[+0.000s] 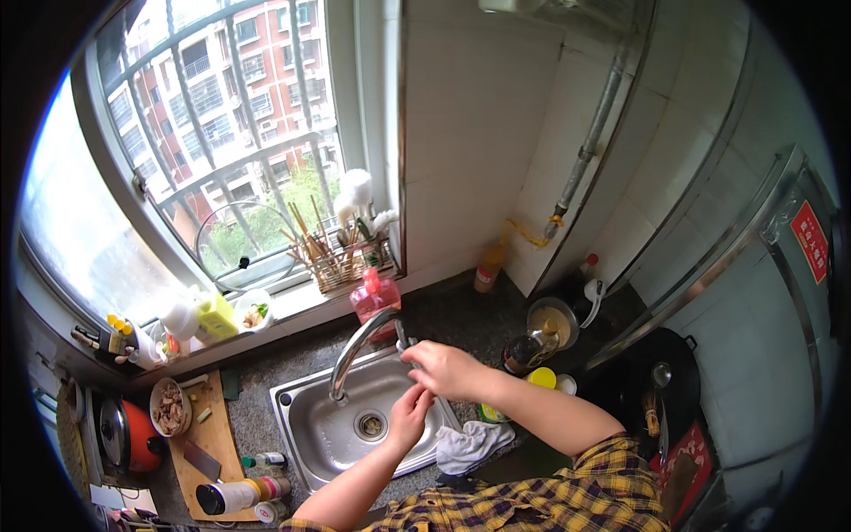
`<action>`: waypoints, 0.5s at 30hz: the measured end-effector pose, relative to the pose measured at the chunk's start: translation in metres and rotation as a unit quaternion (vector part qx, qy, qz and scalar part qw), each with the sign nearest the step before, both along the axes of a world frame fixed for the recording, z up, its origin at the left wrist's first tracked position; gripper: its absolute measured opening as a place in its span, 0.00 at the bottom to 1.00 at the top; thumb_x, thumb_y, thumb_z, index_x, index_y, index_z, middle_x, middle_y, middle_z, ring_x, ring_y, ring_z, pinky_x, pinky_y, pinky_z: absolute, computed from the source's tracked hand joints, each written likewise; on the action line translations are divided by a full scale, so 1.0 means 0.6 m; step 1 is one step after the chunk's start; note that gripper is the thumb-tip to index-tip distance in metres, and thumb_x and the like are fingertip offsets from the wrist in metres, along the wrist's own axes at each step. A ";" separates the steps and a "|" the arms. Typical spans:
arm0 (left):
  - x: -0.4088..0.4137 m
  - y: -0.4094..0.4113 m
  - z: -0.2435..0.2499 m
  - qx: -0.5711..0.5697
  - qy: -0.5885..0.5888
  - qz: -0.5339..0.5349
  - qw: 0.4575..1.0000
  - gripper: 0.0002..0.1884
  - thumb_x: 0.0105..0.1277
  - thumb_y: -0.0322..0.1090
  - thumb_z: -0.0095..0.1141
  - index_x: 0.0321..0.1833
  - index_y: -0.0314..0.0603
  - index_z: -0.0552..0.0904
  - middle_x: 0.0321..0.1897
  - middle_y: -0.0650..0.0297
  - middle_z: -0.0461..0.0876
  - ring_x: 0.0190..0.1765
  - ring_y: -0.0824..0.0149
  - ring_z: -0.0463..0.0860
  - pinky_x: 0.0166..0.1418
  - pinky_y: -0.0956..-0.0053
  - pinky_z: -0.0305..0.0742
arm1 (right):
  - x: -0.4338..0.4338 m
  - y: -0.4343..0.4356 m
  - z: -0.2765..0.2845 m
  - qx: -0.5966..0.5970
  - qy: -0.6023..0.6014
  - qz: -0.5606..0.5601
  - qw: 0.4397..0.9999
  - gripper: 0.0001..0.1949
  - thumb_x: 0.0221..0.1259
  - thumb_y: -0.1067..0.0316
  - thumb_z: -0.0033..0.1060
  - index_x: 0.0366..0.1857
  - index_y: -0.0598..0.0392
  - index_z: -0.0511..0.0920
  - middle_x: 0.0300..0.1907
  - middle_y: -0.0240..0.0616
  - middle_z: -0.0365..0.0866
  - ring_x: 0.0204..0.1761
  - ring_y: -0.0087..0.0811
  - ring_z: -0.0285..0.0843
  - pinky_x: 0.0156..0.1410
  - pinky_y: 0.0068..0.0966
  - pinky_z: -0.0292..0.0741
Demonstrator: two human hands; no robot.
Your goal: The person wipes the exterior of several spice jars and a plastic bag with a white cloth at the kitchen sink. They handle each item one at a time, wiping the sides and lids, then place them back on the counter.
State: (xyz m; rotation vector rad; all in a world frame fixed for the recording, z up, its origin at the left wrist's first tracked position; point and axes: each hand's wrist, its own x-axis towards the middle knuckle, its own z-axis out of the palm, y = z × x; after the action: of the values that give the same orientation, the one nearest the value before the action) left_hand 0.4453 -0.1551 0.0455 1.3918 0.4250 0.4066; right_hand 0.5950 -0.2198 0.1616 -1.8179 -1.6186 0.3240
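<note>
My left hand (410,415) is over the right part of the stainless steel sink (332,435), its fingertips touching or very close to my right hand. My right hand (447,369) is at the chrome faucet (359,342), its fingers by the handle or spout end; the exact contact is hidden. Whether either hand holds something small cannot be made out. Under the hands the basin shows a drain (371,425) with a strainer. A crumpled white cloth (473,444) lies at the sink's right front edge. Behind the faucet stands a pink pump bottle (376,299).
Left of the sink are a wooden cutting board (223,439) with a cleaver (201,461), a bowl of meat (171,409), seasoning bottles (243,495) and a red cooker (139,435). To the right stand a dark sauce bottle (522,354), a pot (562,319) and a wok (678,372).
</note>
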 end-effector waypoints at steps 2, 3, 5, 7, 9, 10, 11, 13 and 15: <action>0.139 0.004 -0.015 0.070 -0.006 -0.045 0.996 0.22 0.75 0.33 0.57 0.70 0.38 0.74 0.59 0.58 0.83 0.58 0.68 0.82 0.63 0.70 0.78 | 0.126 -0.039 -0.019 0.001 -0.007 -0.111 0.994 0.18 0.64 0.66 0.61 0.57 0.60 0.77 0.56 0.54 0.80 0.58 0.54 0.79 0.63 0.42 0.77; 0.206 0.001 -0.015 0.087 -0.013 -0.062 0.994 0.26 0.74 0.32 0.59 0.73 0.40 0.71 0.64 0.56 0.80 0.60 0.67 0.81 0.65 0.70 0.77 | 0.183 -0.060 -0.022 -0.036 0.023 -0.172 0.984 0.21 0.65 0.66 0.60 0.60 0.61 0.75 0.59 0.55 0.78 0.61 0.54 0.77 0.66 0.42 0.76; 0.316 0.000 -0.002 0.084 0.058 -0.057 0.993 0.32 0.71 0.32 0.62 0.77 0.43 0.67 0.71 0.52 0.74 0.62 0.65 0.81 0.66 0.69 0.77 | 0.288 -0.085 -0.053 -0.109 0.019 -0.256 0.960 0.28 0.67 0.63 0.60 0.68 0.63 0.67 0.66 0.58 0.73 0.68 0.54 0.72 0.72 0.41 0.71; 0.414 0.013 -0.016 0.143 0.091 -0.032 0.985 0.38 0.66 0.35 0.67 0.78 0.42 0.64 0.71 0.46 0.72 0.64 0.55 0.80 0.66 0.64 0.76 | 0.354 -0.094 -0.060 -0.176 0.009 -0.279 0.944 0.30 0.68 0.62 0.60 0.71 0.63 0.64 0.69 0.60 0.69 0.71 0.55 0.68 0.75 0.42 0.68; 0.505 0.042 -0.056 0.206 0.122 0.001 0.971 0.41 0.63 0.36 0.68 0.79 0.40 0.63 0.70 0.45 0.72 0.65 0.52 0.79 0.68 0.62 0.75 | 0.420 -0.066 -0.092 -0.261 0.035 -0.253 0.931 0.36 0.70 0.60 0.58 0.76 0.67 0.55 0.73 0.63 0.63 0.76 0.55 0.61 0.79 0.40 0.63; 0.540 0.086 -0.108 0.260 0.086 0.053 0.960 0.45 0.58 0.38 0.72 0.77 0.36 0.63 0.68 0.42 0.73 0.67 0.47 0.77 0.70 0.59 0.74 | 0.425 -0.035 -0.075 -0.247 0.059 -0.226 0.940 0.37 0.69 0.62 0.59 0.76 0.66 0.55 0.74 0.63 0.61 0.77 0.55 0.60 0.79 0.40 0.62; 0.579 0.069 -0.112 0.266 0.078 0.051 0.960 0.45 0.58 0.38 0.72 0.77 0.35 0.63 0.67 0.42 0.74 0.67 0.46 0.77 0.69 0.58 0.74 | 0.447 -0.051 -0.073 -0.241 0.095 -0.231 0.938 0.37 0.68 0.63 0.59 0.76 0.65 0.55 0.75 0.63 0.60 0.77 0.55 0.58 0.79 0.40 0.61; 0.640 0.042 -0.089 0.279 0.066 0.054 0.957 0.44 0.57 0.39 0.72 0.75 0.33 0.63 0.66 0.41 0.75 0.67 0.44 0.77 0.69 0.57 0.73 | 0.489 -0.068 -0.092 -0.232 0.125 -0.276 0.924 0.37 0.66 0.66 0.60 0.76 0.64 0.55 0.74 0.63 0.61 0.77 0.55 0.59 0.79 0.39 0.61; 0.688 0.024 -0.083 0.246 0.008 0.029 0.969 0.45 0.56 0.39 0.73 0.73 0.32 0.63 0.63 0.40 0.77 0.66 0.42 0.78 0.67 0.54 0.74 | 0.524 -0.076 -0.131 -0.195 0.121 -0.294 0.928 0.36 0.63 0.70 0.59 0.75 0.62 0.55 0.73 0.63 0.63 0.75 0.56 0.61 0.79 0.39 0.62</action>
State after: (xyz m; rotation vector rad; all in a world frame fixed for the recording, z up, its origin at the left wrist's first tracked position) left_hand 0.8581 -0.1408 -0.0043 1.8678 0.3935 0.5760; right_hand 0.9095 -0.2655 0.0832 -2.3500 -0.8187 0.5919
